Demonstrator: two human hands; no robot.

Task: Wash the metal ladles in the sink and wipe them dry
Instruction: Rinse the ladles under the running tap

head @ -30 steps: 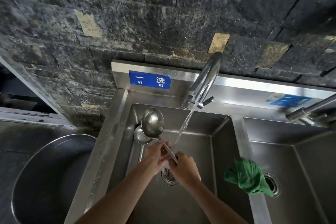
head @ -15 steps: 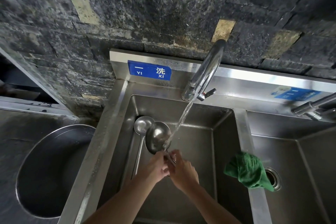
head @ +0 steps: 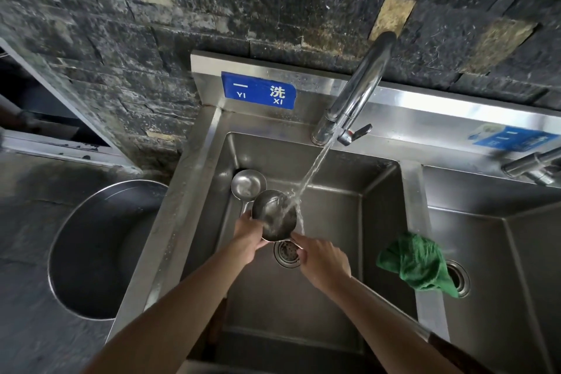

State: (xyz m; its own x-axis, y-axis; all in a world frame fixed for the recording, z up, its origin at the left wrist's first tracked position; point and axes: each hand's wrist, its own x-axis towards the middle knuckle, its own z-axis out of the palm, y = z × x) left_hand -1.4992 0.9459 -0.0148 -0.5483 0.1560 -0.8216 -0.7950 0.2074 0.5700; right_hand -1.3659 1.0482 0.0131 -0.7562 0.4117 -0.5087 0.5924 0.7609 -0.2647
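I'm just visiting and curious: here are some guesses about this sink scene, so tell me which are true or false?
1. Water from the tap hits the ladle in the hands. True.
2. The green cloth is in the left hand. False: it lies on the divider between basins.
3. A second ladle lies in the basin's far left corner. True.
4. The drain is plugged and the basin full. False: the strainer shows, no standing water.
5. The right hand is at the held ladle's near edge. True.

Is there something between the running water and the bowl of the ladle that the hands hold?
No, nothing visible. The water falls straight onto the ladle held by the left hand and right hand.
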